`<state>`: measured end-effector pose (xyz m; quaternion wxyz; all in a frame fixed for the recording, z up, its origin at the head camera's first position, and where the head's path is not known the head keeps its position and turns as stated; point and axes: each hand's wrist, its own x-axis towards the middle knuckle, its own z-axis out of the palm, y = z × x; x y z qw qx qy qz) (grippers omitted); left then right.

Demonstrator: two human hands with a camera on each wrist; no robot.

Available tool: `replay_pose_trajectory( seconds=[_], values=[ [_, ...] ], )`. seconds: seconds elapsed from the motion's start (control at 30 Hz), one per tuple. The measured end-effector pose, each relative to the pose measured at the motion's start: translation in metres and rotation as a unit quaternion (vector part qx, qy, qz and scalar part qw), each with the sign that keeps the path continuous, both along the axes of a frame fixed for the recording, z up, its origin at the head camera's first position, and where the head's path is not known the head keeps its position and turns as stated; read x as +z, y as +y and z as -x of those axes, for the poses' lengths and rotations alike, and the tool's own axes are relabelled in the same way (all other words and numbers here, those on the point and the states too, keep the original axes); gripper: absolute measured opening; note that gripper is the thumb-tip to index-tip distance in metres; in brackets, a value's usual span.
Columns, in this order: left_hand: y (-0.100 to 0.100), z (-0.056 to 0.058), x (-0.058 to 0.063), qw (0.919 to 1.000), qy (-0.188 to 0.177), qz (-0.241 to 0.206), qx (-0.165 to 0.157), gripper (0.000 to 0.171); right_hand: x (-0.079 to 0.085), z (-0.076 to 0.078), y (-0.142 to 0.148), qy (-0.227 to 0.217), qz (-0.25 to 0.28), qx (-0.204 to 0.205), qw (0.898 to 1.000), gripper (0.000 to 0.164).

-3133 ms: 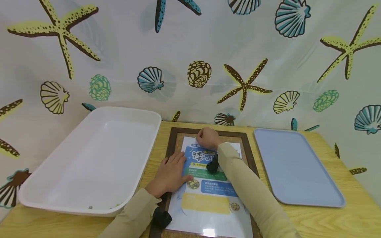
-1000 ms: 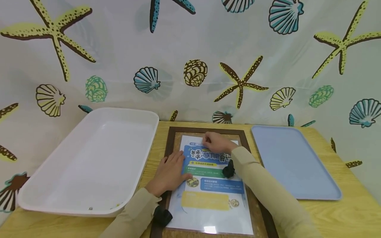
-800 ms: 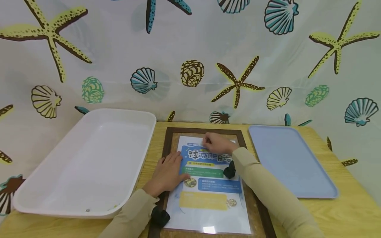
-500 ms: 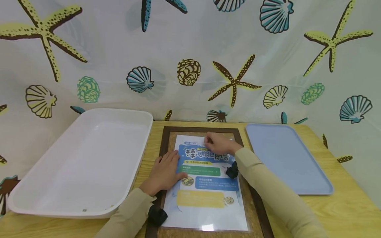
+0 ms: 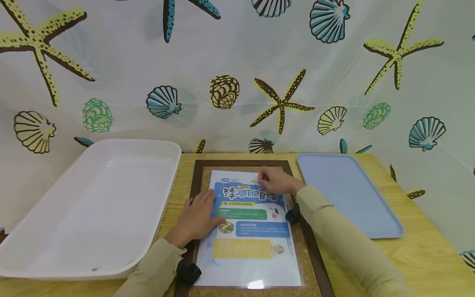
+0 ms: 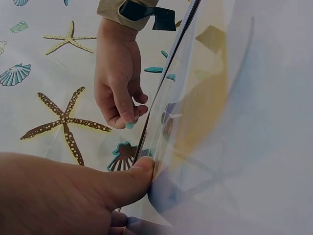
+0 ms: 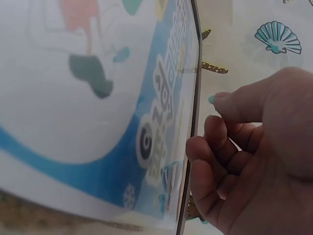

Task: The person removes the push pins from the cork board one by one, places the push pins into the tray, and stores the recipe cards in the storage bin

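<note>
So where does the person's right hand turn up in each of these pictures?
Head: right hand just right of centre, over the upper part of the printed sheet.
Left wrist: upper left, a small teal thing at its fingertips.
Right wrist: right side, mostly lower half.
Shared landmark: the printed sheet.

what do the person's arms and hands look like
Both sleeves are long, plain and beige, each with a black device near its cuff; the right one is on a dark strap. The left hand and right hand are bare.
</note>
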<state>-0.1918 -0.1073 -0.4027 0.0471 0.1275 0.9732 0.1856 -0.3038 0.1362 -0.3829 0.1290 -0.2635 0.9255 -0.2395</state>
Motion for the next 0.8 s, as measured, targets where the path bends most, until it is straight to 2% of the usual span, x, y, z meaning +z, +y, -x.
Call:
replay_pose_trajectory(
  seconds=[0.17,0.4,0.67,0.8],
  values=[
    [-0.001,-0.001,-0.002,1.0,0.002,0.0,-0.003,0.071,0.0,-0.003,0.003,0.016,-0.005,-0.001,1.0,0.006],
    [-0.001,0.0,-0.004,1.0,0.007,0.004,-0.005,0.071,0.004,-0.007,0.016,0.027,-0.012,-0.038,0.999,0.006],
    [0.0,0.0,-0.003,1.0,0.006,0.004,-0.005,0.072,0.004,-0.013,0.047,0.03,-0.003,-0.036,0.999,0.007],
    [-0.002,0.001,-0.002,0.9999,0.006,0.009,-0.004,0.071,0.005,-0.015,0.063,0.04,-0.003,-0.05,0.998,0.008]
  ],
)
